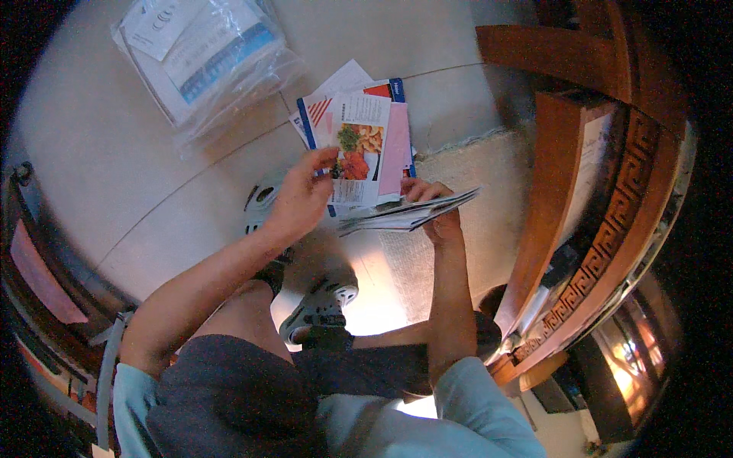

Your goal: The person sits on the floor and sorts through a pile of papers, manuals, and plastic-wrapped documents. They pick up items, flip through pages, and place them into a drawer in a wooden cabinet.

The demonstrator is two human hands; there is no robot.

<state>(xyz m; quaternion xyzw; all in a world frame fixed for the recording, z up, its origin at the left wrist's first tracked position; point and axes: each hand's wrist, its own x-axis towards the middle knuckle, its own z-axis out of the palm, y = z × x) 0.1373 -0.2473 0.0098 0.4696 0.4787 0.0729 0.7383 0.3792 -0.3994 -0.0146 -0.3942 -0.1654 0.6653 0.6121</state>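
My right hand point(435, 209) is closed around a thin stack of booklets point(412, 212), held nearly edge-on to the camera. To its left, my left hand point(309, 192) reaches over the edge of a printed leaflet with food pictures point(361, 143), its fingers bent; whether they grip the sheet cannot be told. That leaflet lies on top of a loose, fanned pile of papers and booklets, with a pink sheet point(395, 146) sticking out at the right and a white sheet point(349, 74) at the far side. The pile's lower edge is partly hidden by my hands.
A clear plastic bag with papers point(212, 57) lies on the tiled floor point(160, 149) at the upper left. A beige woven rug point(481, 229) is at the right, beside carved wooden furniture point(550, 189). My feet in clogs point(320, 306) are close below the papers. A metal-framed rack point(109, 366) stands at left.
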